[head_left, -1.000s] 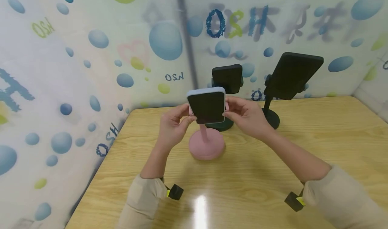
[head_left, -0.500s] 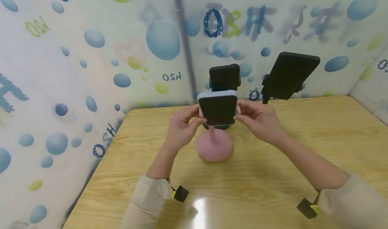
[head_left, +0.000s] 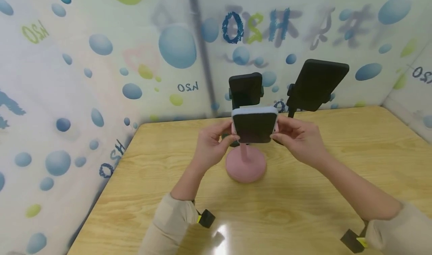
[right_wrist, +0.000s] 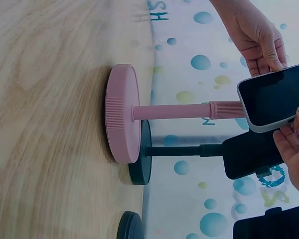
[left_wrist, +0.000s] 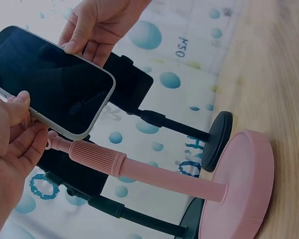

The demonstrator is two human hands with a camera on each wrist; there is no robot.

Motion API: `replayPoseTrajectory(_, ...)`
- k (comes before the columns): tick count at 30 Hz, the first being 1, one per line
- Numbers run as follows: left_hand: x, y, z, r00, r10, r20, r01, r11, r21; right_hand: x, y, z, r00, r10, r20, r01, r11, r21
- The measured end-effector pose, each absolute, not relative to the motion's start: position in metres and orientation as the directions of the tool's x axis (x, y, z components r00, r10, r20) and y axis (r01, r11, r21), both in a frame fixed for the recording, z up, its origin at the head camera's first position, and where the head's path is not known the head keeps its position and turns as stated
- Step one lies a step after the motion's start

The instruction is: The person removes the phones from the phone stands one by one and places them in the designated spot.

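A smartphone (head_left: 255, 127) with a pale blue edge and dark screen sits sideways at the top of a pink phone stand (head_left: 245, 165). Its screen leans back toward the head camera. My left hand (head_left: 213, 142) pinches the phone's left end, thumb in front and fingers behind. At the other end, my right hand (head_left: 300, 140) pinches it the same way. Pink clamp parts show beside the fingers at both ends. In the left wrist view, the pink stand's ribbed collar (left_wrist: 97, 158) and round base (left_wrist: 244, 186) are visible; the phone hides most of the clamp.
Close behind the pink stand is a dark green stand (right_wrist: 184, 151) holding a phone (head_left: 245, 88). To its right, a black stand (left_wrist: 184, 130) bears a larger black device (head_left: 317, 83). A patterned wall (head_left: 179, 45) backs the wooden table (head_left: 162, 161).
Both hands and the pink stand with its phone have shifted right across the table and slightly nearer. The head view has turned a little to the right. Both grips look unchanged.
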State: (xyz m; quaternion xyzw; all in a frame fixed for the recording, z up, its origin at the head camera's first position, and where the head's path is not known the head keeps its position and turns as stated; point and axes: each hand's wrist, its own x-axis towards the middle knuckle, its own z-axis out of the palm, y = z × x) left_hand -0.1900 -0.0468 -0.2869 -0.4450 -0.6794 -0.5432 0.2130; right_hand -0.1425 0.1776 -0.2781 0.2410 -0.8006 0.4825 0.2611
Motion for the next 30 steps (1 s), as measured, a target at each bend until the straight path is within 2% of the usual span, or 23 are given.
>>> replayPoseTrajectory(13, -0.186, -0.04, -0.289, -0.488, 0.43, 0.759, 0.844, 0.013, 0.536, -0.135, 0.189, -0.284, -0.768, -0.095, 0.634, -0.601, 0.453, -0.659)
replayPoseTrajectory(23, -0.184, -0.037, -0.291, -0.47, 0.437, 0.767, 0.857, 0.019, 0.515, -0.134, 0.193, -0.288, -0.788, -0.101, 0.608, -0.602, 0.334, -0.725)
replayPoseTrajectory(30, -0.18, -0.036, -0.291, -0.466, 0.427, 0.775, 0.866, 0.04, 0.498, -0.135, 0.194, -0.29, -0.792, -0.111, 0.6, -0.597, 0.342, -0.725)
